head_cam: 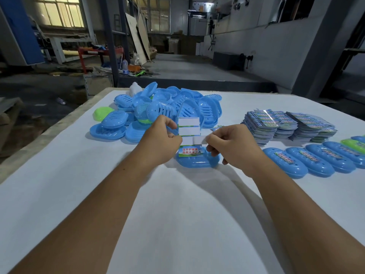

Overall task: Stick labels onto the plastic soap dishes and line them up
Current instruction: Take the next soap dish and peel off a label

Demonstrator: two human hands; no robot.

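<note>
Rightmost lined-up dish [359, 138] edge-cropped

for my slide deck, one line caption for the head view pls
Both hands peel a label strip above a blue soap dish.

White table [177, 224], red metal frame [94, 51] and plastic bottle [125, 66] on the workshop floor beyond.

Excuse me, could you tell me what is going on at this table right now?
A person is labelling blue plastic soap dishes. The left hand holds a strip of label backing, while the right hand peels at it above a blue oval dish already bearing a printed label. Unlabelled dishes sit heaped behind; finished ones form a row on the right, near stacked label sheets.
</note>
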